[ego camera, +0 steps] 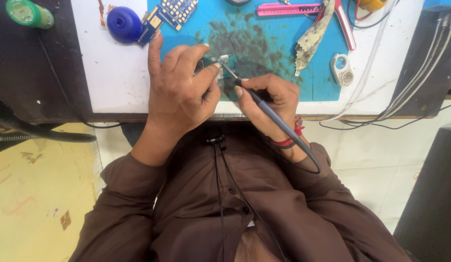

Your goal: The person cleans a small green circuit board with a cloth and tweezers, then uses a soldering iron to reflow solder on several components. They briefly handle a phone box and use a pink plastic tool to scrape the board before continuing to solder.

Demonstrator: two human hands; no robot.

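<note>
Head view. Left hand (179, 85) pins a small board (221, 63) to the blue mat (327, 77), thumb and fingers closed about it. Right hand (269, 99) grips a grey iron (271, 114) like a pen, its tip touching the board. Board lies mid-mat, between the 2 hands. Beyond: blue bulb (123, 23), keypad board (174, 10), pink knife (283, 8), loupe (341, 69), green bottle (27, 13) off the mat at far left.

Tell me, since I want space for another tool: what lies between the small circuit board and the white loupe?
Head view: a grimy, crumpled rag on the blue mat, between the small circuit board and white loupe.
</note>
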